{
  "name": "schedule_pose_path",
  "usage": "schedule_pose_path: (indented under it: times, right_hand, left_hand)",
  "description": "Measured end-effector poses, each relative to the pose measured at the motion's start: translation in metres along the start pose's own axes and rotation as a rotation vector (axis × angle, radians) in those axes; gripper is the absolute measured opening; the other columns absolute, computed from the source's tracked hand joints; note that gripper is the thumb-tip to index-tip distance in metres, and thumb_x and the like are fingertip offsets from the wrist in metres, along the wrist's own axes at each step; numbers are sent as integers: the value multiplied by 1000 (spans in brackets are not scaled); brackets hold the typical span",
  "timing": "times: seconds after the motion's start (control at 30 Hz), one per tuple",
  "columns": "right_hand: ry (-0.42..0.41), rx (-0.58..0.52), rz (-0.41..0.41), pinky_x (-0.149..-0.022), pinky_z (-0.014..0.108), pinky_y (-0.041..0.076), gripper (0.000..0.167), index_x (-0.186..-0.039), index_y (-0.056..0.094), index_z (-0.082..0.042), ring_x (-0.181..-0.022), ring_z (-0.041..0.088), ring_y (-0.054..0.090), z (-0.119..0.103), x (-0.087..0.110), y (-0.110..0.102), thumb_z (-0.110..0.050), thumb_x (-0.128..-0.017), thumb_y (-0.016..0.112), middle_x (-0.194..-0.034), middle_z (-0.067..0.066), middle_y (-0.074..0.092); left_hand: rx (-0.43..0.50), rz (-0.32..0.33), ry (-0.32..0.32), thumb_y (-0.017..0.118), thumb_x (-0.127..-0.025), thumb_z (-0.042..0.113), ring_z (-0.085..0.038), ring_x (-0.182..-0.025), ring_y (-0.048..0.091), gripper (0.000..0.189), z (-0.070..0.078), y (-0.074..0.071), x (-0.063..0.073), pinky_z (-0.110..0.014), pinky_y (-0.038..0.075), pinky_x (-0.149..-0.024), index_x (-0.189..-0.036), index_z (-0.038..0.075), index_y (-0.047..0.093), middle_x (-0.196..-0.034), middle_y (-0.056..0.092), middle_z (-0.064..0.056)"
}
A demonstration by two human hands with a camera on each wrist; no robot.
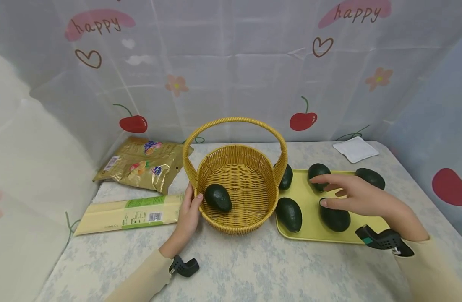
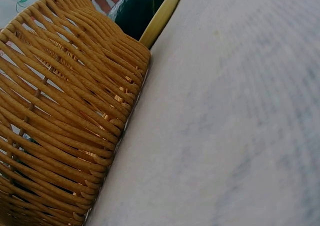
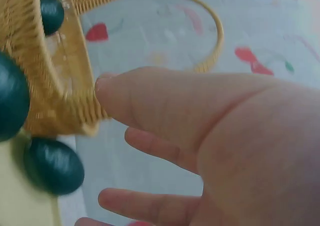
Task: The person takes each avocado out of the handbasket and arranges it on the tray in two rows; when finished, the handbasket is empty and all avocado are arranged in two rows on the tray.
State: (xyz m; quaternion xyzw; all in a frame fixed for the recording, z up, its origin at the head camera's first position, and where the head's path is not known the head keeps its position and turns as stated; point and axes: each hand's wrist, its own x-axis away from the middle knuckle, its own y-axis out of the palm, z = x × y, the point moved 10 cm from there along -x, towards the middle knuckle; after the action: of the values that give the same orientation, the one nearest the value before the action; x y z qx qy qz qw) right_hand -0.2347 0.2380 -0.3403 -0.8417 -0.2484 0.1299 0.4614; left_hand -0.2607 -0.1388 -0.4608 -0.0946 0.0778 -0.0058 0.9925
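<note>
A yellow woven basket (image 1: 237, 226) with a tall arched handle stands mid-table, one dark green avocado (image 1: 218, 197) lying inside at its left. My left hand (image 1: 188, 213) holds the basket's left side, thumb at the rim and fingers along the outer wall. Over the yellow tray (image 1: 310, 233) hovers my right hand (image 1: 353, 193), fingers spread and nothing in them. Several avocados lie on that tray, among them a front-middle avocado (image 1: 335, 218) below the thumb and a back-middle avocado (image 1: 319, 174) by the fingertips. In the right wrist view, the right hand's fingers (image 3: 150, 206) are apart.
Left of the basket lie a gold snack bag (image 1: 147, 163) and, nearer, a long cream-and-green package (image 1: 130, 213). A folded white cloth (image 1: 355, 149) rests at the back right. A printed curtain (image 1: 231, 79) hangs behind the table.
</note>
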Motion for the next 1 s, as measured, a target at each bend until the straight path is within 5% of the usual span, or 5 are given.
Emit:
schedule_pose_path:
  times: [0.57, 0.8, 1.0]
  right_hand:
    - [-234, 97, -238, -85, 36, 57, 49, -142, 60, -17, -112, 23, 64, -108, -79, 43, -29, -96, 70, -138, 4, 64]
    - [-286, 97, -291, -91, 39, 55, 51, -146, 56, -15, -106, 20, 63, -127, -110, 69, -25, -97, 68, -140, 5, 61]
    - [-286, 68, -351, -98, 44, 55, 50, -147, 55, -17, -118, 30, 63, -132, -134, 96, -21, -99, 66, -145, 8, 58]
  left_hand:
    - [18, 5, -7, 39, -110, 20, -29, -160, 13, 64, -1, 0, 1, -51, 16, -129, -166, 14, 8, -173, 12, -10]
    - [19, 0, -7, 38, -110, 19, -28, -160, 11, 64, -1, 0, 1, -49, 15, -129, -166, 15, 7, -173, 11, -9]
    - [24, -15, -16, 37, -111, 19, -27, -160, 10, 64, 1, 2, 1, -50, 16, -129, -166, 16, 5, -173, 9, -8]
